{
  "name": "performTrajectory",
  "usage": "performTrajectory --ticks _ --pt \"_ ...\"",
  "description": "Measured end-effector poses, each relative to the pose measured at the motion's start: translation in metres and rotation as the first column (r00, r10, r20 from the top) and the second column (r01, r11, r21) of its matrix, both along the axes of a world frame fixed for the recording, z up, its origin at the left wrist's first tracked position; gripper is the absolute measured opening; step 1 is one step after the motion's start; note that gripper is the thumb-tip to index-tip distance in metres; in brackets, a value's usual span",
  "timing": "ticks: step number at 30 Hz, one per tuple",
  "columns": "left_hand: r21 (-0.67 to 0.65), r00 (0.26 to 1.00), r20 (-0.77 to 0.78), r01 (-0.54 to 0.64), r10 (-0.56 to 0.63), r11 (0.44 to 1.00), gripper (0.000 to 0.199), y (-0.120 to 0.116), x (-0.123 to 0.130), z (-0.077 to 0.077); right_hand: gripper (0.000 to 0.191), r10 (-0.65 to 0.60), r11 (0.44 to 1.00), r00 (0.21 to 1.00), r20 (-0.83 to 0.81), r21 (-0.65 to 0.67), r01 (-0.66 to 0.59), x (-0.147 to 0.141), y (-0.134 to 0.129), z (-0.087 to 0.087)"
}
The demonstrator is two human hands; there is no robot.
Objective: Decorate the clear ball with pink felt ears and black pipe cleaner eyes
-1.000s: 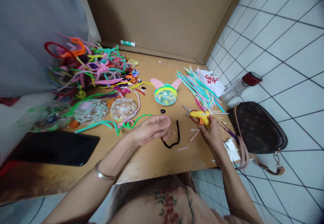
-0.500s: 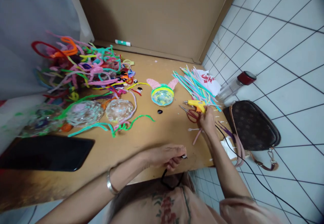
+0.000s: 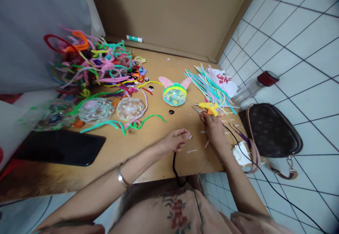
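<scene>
Pinched closed, my left hand is over the front of the wooden table, with a black pipe cleaner hanging below it and a small whitish tip at its fingertips. My right hand is at the yellow glue gun, its fingers by the handle and partly over red-handled scissors; whether it grips either one is unclear. Behind my hands sits a round green and yellow piece with pink ears. A small black oval lies in front of it.
Tangled pipe cleaners and two round clear pieces fill the left, behind a black phone. Straight pipe cleaners, a bottle, a brown bag and a black cord are on the right.
My left hand has moved forward, away from my body, with the black pipe cleaner. My right hand has shifted slightly on the glue gun's handle. The camera view has shifted a little.
</scene>
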State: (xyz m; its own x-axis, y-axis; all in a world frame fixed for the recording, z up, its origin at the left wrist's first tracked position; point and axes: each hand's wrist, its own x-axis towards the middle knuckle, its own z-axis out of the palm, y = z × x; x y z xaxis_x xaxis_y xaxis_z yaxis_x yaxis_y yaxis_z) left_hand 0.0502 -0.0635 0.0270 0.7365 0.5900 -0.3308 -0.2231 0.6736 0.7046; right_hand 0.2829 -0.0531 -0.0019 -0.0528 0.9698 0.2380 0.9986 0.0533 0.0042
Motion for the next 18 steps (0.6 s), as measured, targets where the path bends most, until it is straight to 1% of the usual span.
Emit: performTrajectory --ticks 4,6,8,11,13,14,16,18 --pt "0.065 0.993 -0.038 -0.109 0.112 0.992 0.048 0.003 0.000 0.000 0.030 -0.034 0.999 0.997 0.068 -0.003 0.034 -0.005 0.011 0.005" --pt "0.094 0.983 -0.051 -0.170 0.175 0.981 0.049 0.003 0.000 0.000 0.029 -0.062 0.997 0.994 0.093 -0.037 0.065 -0.006 0.017 0.009" --pt "0.112 0.971 -0.074 -0.220 0.229 0.969 0.049 0.004 0.001 0.000 0.031 -0.084 0.993 0.993 0.077 -0.074 0.090 -0.005 0.022 0.014" --pt "0.114 0.950 -0.084 -0.292 0.302 0.950 0.050 0.007 0.001 -0.002 0.039 -0.082 0.994 0.995 -0.055 -0.082 0.077 0.001 0.024 0.023" --pt "0.082 0.940 -0.065 -0.330 0.336 0.940 0.048 0.010 0.000 -0.003 0.042 -0.072 0.995 0.983 -0.170 -0.081 0.059 0.006 0.024 0.028" --pt "0.051 0.939 -0.057 -0.336 0.338 0.941 0.047 0.012 -0.001 -0.004 0.042 -0.072 0.994 0.972 -0.222 -0.091 0.053 0.009 0.024 0.030" --pt "-0.034 0.951 -0.056 -0.307 0.305 0.951 0.041 0.015 -0.002 -0.004 0.043 -0.087 0.990 0.946 -0.312 -0.131 0.049 0.014 0.024 0.034" --pt "-0.104 0.962 -0.059 -0.272 0.267 0.957 0.032 0.017 -0.003 -0.004 0.042 -0.110 0.984 0.897 -0.429 -0.176 0.036 0.017 0.026 0.037"
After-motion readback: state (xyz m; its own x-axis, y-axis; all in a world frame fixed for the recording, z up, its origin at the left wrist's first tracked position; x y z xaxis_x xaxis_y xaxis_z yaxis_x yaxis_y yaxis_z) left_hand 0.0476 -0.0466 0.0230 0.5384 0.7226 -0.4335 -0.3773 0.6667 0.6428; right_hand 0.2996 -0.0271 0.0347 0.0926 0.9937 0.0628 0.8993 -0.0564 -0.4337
